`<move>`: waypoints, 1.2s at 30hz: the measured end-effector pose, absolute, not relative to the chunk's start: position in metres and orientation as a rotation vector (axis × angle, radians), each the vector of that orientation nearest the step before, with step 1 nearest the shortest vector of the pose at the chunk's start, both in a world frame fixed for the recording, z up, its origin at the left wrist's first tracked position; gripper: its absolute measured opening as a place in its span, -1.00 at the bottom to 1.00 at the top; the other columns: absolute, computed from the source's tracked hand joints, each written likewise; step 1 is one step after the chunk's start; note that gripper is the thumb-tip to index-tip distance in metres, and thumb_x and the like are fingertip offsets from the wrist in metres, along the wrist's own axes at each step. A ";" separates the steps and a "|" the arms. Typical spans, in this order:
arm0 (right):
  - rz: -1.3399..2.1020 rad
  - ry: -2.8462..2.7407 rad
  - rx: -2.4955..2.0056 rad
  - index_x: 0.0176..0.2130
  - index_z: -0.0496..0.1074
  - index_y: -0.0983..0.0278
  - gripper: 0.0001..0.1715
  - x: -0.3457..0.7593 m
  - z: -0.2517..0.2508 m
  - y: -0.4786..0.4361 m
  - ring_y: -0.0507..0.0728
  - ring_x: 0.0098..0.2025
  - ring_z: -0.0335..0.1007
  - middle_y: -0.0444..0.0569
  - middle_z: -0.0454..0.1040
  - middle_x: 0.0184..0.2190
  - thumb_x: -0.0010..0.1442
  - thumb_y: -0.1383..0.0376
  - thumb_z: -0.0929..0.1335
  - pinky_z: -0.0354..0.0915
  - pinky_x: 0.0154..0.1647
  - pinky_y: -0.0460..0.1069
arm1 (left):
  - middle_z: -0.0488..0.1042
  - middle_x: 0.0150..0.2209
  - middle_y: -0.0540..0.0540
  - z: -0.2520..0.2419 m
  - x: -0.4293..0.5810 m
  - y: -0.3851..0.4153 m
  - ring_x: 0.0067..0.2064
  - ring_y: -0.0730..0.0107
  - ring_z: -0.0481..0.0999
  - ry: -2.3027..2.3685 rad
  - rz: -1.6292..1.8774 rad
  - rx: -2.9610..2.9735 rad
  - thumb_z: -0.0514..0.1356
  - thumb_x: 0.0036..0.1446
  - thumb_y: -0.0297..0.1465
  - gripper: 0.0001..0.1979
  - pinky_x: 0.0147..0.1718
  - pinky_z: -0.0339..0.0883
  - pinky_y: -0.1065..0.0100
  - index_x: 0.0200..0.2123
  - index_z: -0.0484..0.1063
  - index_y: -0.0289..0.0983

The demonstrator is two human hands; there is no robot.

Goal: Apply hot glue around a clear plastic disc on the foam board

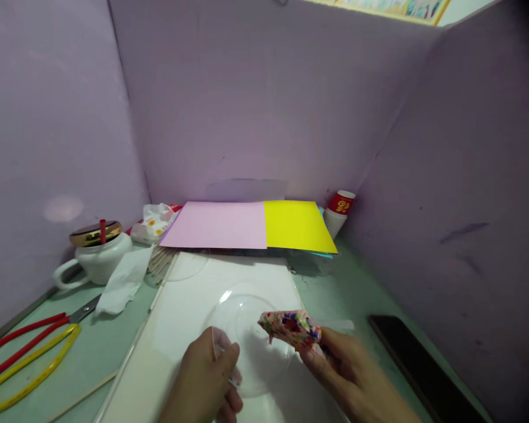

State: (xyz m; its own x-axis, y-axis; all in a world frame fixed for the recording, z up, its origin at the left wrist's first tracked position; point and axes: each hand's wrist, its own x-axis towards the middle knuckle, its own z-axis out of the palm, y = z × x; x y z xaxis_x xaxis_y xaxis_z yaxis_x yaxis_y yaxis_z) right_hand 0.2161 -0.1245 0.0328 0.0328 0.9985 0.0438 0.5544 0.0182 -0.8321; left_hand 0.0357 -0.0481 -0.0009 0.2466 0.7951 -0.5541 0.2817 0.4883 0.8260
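Note:
Over the white board [179, 317], my right hand [341, 364] pinches a multicoloured, blotchy cone-shaped piece [288, 328]. Its narrow end points left, and a translucent stick or tube [335, 324] shows at the wide end; whether the two are joined I cannot tell. To the left, my left hand [205, 373] is closed with its thumb and fingers round a thin, clear plastic piece [223, 343], partly hidden by the thumb. The hands are apart. Beneath them a clear round plastic dish [229, 305] lies on the board.
At left are red-and-yellow-handled scissors [48, 346], a tissue [126, 282], a thin wooden stick [83, 396] and a white mug [101, 258] with a gold lid. Pink paper [223, 224] and yellow paper [297, 225] lie behind, near paper cups [340, 205]. A dark phone-like slab [417, 364] lies right.

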 end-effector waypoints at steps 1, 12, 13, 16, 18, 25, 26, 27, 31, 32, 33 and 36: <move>0.830 -1.599 -1.607 0.02 0.38 0.19 -0.54 0.216 0.033 -0.125 0.24 0.01 0.33 0.03 0.44 -0.01 0.19 0.10 0.21 0.22 0.00 0.05 | 0.31 -0.72 0.13 0.000 0.036 -0.049 -0.81 0.51 0.29 1.328 0.457 1.065 -0.09 0.18 -0.42 -0.84 -0.89 0.06 0.55 -0.47 0.09 -0.23; 0.846 -1.614 -1.636 0.07 0.32 0.21 -0.51 0.214 0.031 -0.125 0.20 0.05 0.31 0.02 0.40 0.03 0.21 0.11 0.19 0.20 0.05 0.02 | 0.30 -0.72 0.15 0.010 0.042 -0.062 -0.84 0.64 0.19 1.345 0.588 1.161 -0.04 0.13 -0.44 -0.83 -0.87 -0.03 0.61 -0.51 0.12 -0.25; 0.843 -1.622 -1.645 0.08 0.32 0.22 -0.50 0.214 0.032 -0.126 0.21 0.05 0.31 0.02 0.40 0.03 0.22 0.10 0.18 0.20 0.04 0.02 | 0.29 -0.72 0.15 0.009 0.041 -0.062 -0.83 0.64 0.19 1.335 0.600 1.163 -0.04 0.13 -0.44 -0.85 -0.87 -0.03 0.61 -0.50 0.13 -0.25; 0.812 -1.646 -1.680 0.07 0.32 0.21 -0.50 0.214 0.033 -0.125 0.21 0.01 0.35 0.02 0.42 0.02 0.21 0.09 0.18 0.24 0.00 0.02 | 0.29 -0.71 0.15 0.008 0.040 -0.062 -0.81 0.63 0.20 1.315 0.619 1.156 -0.02 0.10 -0.44 -0.90 -0.86 -0.03 0.62 -0.46 0.20 -0.27; 0.795 -1.656 -1.707 0.07 0.32 0.21 -0.50 0.213 0.034 -0.124 0.21 -0.02 0.37 0.02 0.43 0.01 0.21 0.09 0.18 0.25 -0.02 0.02 | 0.29 -0.70 0.15 0.008 0.039 -0.063 -0.81 0.64 0.19 1.306 0.625 1.147 0.00 0.07 -0.43 -0.93 -0.86 -0.02 0.61 -0.43 0.22 -0.28; 0.787 -1.670 -1.766 0.06 0.33 0.21 -0.49 0.210 0.031 -0.122 0.23 -0.05 0.38 0.04 0.45 -0.02 0.21 0.08 0.15 0.28 -0.08 0.02 | 0.30 -0.68 0.16 0.011 0.038 -0.063 -0.83 0.70 0.12 1.298 0.605 1.151 0.00 0.09 -0.45 -0.93 -0.86 -0.08 0.62 -0.44 0.18 -0.27; 0.791 -1.672 -1.777 0.06 0.33 0.20 -0.50 0.210 0.030 -0.122 0.23 -0.07 0.40 0.04 0.46 -0.03 0.21 0.08 0.16 0.29 -0.11 0.02 | 0.30 -0.68 0.16 0.011 0.038 -0.063 -0.83 0.70 0.12 1.297 0.598 1.160 -0.01 0.10 -0.46 -0.92 -0.86 -0.09 0.63 -0.45 0.17 -0.26; 0.795 -1.678 -1.781 0.05 0.34 0.20 -0.50 0.209 0.029 -0.121 0.22 -0.10 0.41 0.04 0.47 -0.05 0.21 0.08 0.16 0.29 -0.12 0.02 | 0.30 -0.68 0.16 0.011 0.038 -0.063 -0.83 0.69 0.12 1.293 0.593 1.169 -0.01 0.10 -0.46 -0.91 -0.86 -0.09 0.62 -0.45 0.16 -0.26; 0.803 -1.737 -1.801 0.00 0.37 0.24 -0.51 0.207 0.031 -0.117 0.19 -0.25 0.44 0.04 0.52 -0.16 0.21 0.09 0.15 0.30 -0.17 0.02 | 0.28 -0.69 0.17 0.013 0.039 -0.060 -0.83 0.69 0.12 1.295 0.548 1.151 -0.06 0.12 -0.52 -0.87 -0.87 -0.10 0.62 -0.47 0.13 -0.25; 0.809 -1.740 -1.826 -0.01 0.37 0.25 -0.51 0.207 0.032 -0.115 0.19 -0.28 0.44 0.04 0.53 -0.21 0.21 0.08 0.14 0.31 -0.21 0.01 | 0.27 -0.69 0.17 0.013 0.038 -0.060 -0.83 0.69 0.12 1.305 0.530 1.143 -0.08 0.12 -0.53 -0.85 -0.88 -0.10 0.62 -0.48 0.13 -0.25; 0.814 -1.742 -1.855 -0.02 0.37 0.27 -0.50 0.206 0.033 -0.113 0.19 -0.30 0.44 0.03 0.54 -0.26 0.21 0.07 0.14 0.31 -0.25 0.01 | 0.26 -0.70 0.18 0.013 0.038 -0.059 -0.83 0.68 0.12 1.313 0.514 1.136 -0.10 0.13 -0.54 -0.84 -0.88 -0.10 0.62 -0.48 0.12 -0.25; 0.822 -1.764 -1.941 -0.04 0.36 0.29 -0.47 0.207 0.034 -0.109 0.21 -0.33 0.44 0.02 0.53 -0.36 0.20 0.03 0.13 0.30 -0.32 0.01 | 0.25 -0.70 0.18 0.013 0.037 -0.057 -0.83 0.67 0.14 1.292 0.473 1.127 -0.10 0.14 -0.55 -0.83 -0.88 -0.07 0.61 -0.47 0.12 -0.25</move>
State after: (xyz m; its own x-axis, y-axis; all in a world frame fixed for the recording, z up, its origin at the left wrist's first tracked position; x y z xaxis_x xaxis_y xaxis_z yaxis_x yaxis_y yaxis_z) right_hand 0.2067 -0.1093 0.0340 0.0355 0.9865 -0.1601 0.7574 -0.1310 -0.6397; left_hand 0.0368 -0.0571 0.0129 0.2783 0.8155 -0.5074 0.2947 0.4303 0.8532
